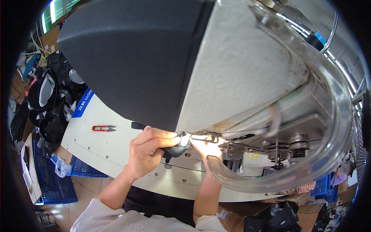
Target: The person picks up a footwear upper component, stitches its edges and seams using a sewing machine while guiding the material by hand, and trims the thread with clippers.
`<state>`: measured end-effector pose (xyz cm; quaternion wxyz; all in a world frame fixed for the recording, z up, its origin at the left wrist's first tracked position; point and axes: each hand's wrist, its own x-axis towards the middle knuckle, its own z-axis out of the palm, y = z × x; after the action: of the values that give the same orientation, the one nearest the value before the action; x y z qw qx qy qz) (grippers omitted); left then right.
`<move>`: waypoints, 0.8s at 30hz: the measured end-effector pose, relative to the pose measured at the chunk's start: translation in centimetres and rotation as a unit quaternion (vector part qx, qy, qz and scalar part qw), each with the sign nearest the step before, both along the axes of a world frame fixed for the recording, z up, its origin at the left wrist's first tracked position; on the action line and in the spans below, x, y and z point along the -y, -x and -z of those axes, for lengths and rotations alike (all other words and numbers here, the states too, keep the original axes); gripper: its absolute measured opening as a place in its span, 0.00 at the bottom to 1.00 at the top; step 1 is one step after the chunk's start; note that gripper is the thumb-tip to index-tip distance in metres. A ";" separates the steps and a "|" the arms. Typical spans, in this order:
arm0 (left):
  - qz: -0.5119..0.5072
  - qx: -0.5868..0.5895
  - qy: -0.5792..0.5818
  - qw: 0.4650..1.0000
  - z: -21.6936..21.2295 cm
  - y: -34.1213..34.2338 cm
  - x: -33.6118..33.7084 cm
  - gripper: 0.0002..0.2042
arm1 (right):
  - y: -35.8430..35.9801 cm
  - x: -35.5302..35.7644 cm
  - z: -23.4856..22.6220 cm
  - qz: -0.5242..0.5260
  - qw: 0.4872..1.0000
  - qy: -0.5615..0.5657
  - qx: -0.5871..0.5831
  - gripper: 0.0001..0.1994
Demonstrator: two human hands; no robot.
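Observation:
A large industrial sewing machine (247, 73), light grey with a black end, fills the upper middle of the head view. Below it, my left hand (147, 149) is closed, thumb and fingers pinching a small black padded piece (178, 150) by the lit needle area. My right hand (208, 147) is on the other side of that piece, close under the machine head. Glare and machine parts hide its fingertips, so its grip does not show. Red-handled thread snips (103, 128) lie on the pale table (116, 150) to the left of my left hand.
A clear curved tube-like guard (247, 185) arcs around the machine's right side, beside my right forearm. Black sewn pieces (48, 96) are heaped at far left, above blue crates (58, 187). More black pieces (270, 218) and cardboard boxes (232, 220) sit at lower right.

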<state>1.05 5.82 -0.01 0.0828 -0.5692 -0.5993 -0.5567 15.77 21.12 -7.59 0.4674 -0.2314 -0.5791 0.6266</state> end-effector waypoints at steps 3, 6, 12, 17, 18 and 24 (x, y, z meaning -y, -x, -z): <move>0.020 0.015 0.032 0.999 -0.1 0.5 -0.1 0.24 | 0.0 0.0 -0.1 -0.007 1.000 0.003 0.003 0.03; 0.011 0.038 0.055 0.998 -0.2 0.9 -0.4 0.24 | -0.1 0.1 0.0 -0.009 1.000 0.004 0.004 0.03; 0.020 0.048 0.080 0.995 -0.6 1.3 -0.3 0.24 | -0.2 0.0 0.3 0.001 1.000 0.003 0.000 0.03; 0.020 0.072 0.071 0.995 -0.4 1.4 -0.4 0.23 | -0.3 -0.1 0.6 0.010 1.000 0.000 -0.005 0.04; 0.011 0.081 0.087 0.993 -0.3 1.4 -0.5 0.22 | -0.3 -0.2 0.6 0.012 1.000 0.000 -0.008 0.04; -0.008 0.068 0.023 0.997 -0.2 1.3 -1.0 0.20 | -0.1 -0.6 0.4 0.007 1.000 0.008 -0.015 0.04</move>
<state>-0.20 6.79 0.23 0.0336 -0.5273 -0.6205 -0.5795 15.88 21.67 -7.98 0.4784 -0.2296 -0.5657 0.6311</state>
